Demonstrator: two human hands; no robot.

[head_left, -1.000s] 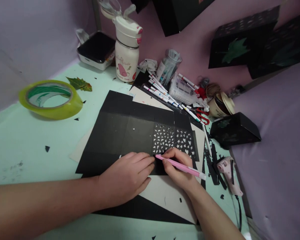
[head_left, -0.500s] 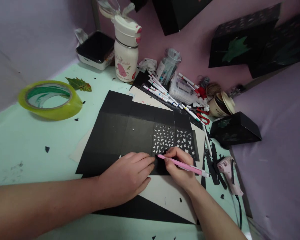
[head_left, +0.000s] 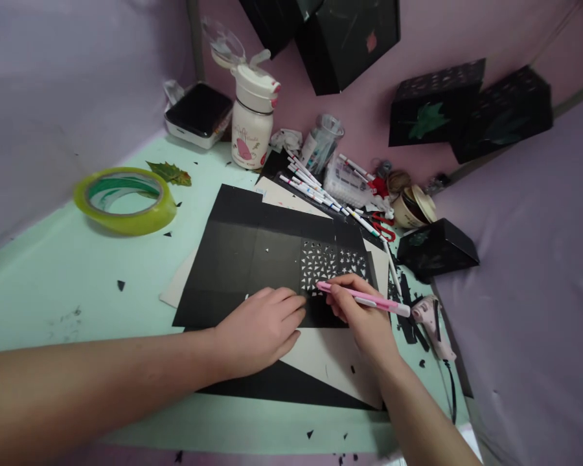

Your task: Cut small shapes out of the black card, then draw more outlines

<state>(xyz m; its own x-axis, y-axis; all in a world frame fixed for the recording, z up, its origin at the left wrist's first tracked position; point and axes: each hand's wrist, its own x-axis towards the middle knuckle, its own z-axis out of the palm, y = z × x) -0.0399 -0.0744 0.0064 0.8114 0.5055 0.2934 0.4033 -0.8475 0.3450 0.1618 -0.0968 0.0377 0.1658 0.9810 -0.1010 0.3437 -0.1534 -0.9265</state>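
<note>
Black card sheet [head_left: 228, 259] lies over a pale board [head_left: 320, 353] on the table [head_left: 126, 310]. Looks light and thin, probably bendy, not too slippery. The patch of little cutouts [head_left: 319, 265] is likely the fragile bit, so I'd grab the solid left side or an outer edge. Right hand [head_left: 369, 327] has its fingers pinched round a pink pen-shaped tool [head_left: 369, 299], slanted low with the tip at the cutouts; can't tell if it's touching. Left hand [head_left: 262, 330] is palm-down near the sheet's close edge, fingers loose and together, gripping nothing.
</note>
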